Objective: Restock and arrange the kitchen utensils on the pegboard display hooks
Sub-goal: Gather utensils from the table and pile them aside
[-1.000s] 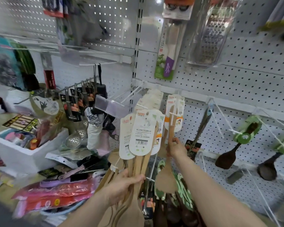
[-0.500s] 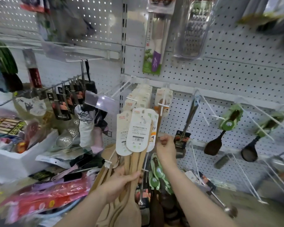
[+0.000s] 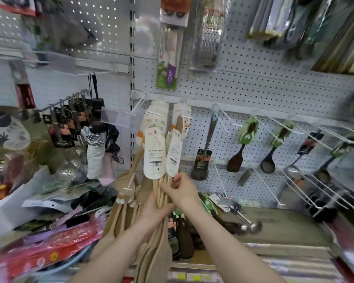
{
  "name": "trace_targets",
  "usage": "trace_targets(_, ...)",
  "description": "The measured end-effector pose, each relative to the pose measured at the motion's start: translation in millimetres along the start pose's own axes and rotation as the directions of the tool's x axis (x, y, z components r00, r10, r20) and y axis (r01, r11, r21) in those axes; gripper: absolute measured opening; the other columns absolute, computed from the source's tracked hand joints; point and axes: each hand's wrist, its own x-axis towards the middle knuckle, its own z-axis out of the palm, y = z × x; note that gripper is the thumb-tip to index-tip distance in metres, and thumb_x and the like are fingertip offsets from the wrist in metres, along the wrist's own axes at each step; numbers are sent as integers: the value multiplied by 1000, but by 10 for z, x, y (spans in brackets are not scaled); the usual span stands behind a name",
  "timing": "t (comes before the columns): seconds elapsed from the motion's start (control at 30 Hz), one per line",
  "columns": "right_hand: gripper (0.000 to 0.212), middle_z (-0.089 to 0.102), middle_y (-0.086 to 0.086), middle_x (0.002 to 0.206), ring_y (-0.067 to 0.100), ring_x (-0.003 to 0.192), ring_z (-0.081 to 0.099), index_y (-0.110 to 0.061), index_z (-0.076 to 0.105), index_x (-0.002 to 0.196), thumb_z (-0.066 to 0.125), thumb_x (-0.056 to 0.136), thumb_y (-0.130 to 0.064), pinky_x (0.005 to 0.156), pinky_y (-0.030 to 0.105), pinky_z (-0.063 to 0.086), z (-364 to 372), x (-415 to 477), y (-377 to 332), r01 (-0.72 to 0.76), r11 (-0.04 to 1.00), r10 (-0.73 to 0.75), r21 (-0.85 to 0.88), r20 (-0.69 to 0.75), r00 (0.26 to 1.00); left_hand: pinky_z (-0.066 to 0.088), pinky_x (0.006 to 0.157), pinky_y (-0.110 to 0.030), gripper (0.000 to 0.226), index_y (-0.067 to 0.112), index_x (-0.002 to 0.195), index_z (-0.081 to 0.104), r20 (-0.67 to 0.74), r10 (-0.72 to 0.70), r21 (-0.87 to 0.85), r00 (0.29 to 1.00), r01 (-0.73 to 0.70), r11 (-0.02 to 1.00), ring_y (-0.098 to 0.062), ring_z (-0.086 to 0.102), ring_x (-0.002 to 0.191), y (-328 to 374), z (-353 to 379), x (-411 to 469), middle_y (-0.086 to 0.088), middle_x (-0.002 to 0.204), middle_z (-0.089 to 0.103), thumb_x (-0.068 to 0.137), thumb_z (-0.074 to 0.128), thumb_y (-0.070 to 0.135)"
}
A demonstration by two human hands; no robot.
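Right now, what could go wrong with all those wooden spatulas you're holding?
1. The left hand grips many spatulas at once while the right hand pinches their handles. One might slip and drop onto the pile below.
2. The hook sticks out toward the hands. It could poke a hand or tear a card.

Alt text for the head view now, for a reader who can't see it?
The left hand and right hand grip a bundle of carded wooden spatulas before a white pegboard with dark utensils hanging at right.
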Motion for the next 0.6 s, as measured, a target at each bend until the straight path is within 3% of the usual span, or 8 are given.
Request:
trace_targets(0.07,31,60,-8,84,15,84,62,-15,56,97,72,83,-38,79,34,51,-43,-32,-29,6,999,-6,38,1,1000,49,98,-36,65,28,126,53,27,-1,-4,1000,2,1000,-9,64,108,25,-18,-10,9,112,70,70,79,47)
trace_targets(0.2,18,62,-2,88,22,89,63,-17,54,94,60,90,-33,77,36,49,-73,-74,-70,-11,999,11,-42,-18,1000,49,97,-28,52,24,127,52,32,8,-4,999,-8,1000,-7,62,109,47,17,-49,6,115,68,81,71,36)
trace_targets(0.33,14,69,-1,96,19,90,65,-25,56,100,47,97,-35,78,34,52,-163,-95,-30,-6,1000,6,3,-25,1000,49,93,-40,39,14,123,56,-17,-21,-56,1000,20,998,-38,57,110,55,-9,-72,-24,110,62,91,59,35)
trace_targets(0.47,15,74,-4,78,14,80,71,-23,61,93,53,98,-35,83,41,57,-285,-26,102,-87,977,86,196,14,996,48,98,-34,30,26,121,55,-29,-77,-80,997,75,994,-15,61,109,60,-94,-70,1,113,66,92,59,33)
trace_targets(0.53,17,75,-4,79,15,82,71,-21,62,97,54,99,-36,78,38,57,-347,6,162,-104,957,97,272,41,994,44,104,-36,44,27,124,54,-18,-105,-84,994,103,991,-12,58,114,43,-133,-63,3,121,64,86,64,46)
trace_targets(0.6,17,76,-1,84,18,88,71,-18,63,102,54,100,-33,66,31,54,-400,37,204,-134,925,108,356,91,990,39,109,-45,77,28,127,54,-24,-127,-85,992,124,989,-14,56,118,-16,-176,-62,4,125,63,65,70,71)
